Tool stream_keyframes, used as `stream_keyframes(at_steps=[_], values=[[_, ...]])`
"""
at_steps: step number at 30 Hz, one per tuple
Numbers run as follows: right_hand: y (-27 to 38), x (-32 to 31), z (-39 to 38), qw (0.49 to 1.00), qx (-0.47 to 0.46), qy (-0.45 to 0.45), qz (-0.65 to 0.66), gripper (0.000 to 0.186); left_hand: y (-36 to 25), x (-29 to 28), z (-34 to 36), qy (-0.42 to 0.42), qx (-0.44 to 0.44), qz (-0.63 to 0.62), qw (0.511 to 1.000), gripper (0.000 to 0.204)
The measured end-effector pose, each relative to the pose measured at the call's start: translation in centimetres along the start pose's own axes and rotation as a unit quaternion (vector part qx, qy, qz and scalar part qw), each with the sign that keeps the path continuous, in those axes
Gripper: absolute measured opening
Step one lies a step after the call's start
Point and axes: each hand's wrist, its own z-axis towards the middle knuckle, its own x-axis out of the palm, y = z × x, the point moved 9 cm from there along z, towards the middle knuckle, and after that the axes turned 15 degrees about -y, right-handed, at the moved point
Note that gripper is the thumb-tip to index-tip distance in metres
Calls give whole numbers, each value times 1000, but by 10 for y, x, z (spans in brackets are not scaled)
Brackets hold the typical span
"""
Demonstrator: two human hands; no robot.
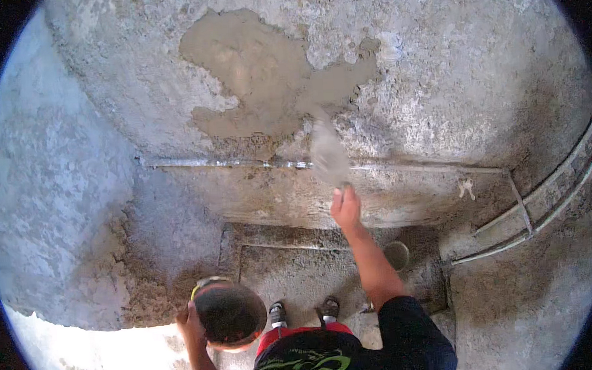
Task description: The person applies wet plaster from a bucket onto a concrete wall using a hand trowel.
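My right hand [346,208] is closed round the handle of a trowel [329,151], whose pale blade is smeared by motion. The blade's tip points up at the lower edge of a wet, grey-brown mortar patch [263,66] spread unevenly on the rough wall [452,96]. Whether the tip touches the patch I cannot tell. Low on the left, my left hand [192,324] grips the side of a round bucket [260,327] with a dark inside and a yellowish strip at its rim. How much the bucket holds is too dark to make out.
A thin pipe [429,168] runs along the wall below the mortar. More pipes [545,215] bend along the right side. A round container [397,255] stands on the floor beyond my right forearm. My feet [278,313] are on the rough floor, near a bright opening [117,355] at lower left.
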Motion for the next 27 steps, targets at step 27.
stream_keyframes(at_steps=[27], values=[[76,-1,59,999,-5,-26,31,46,-7,-3,7,-22,-103,-126,986,38]])
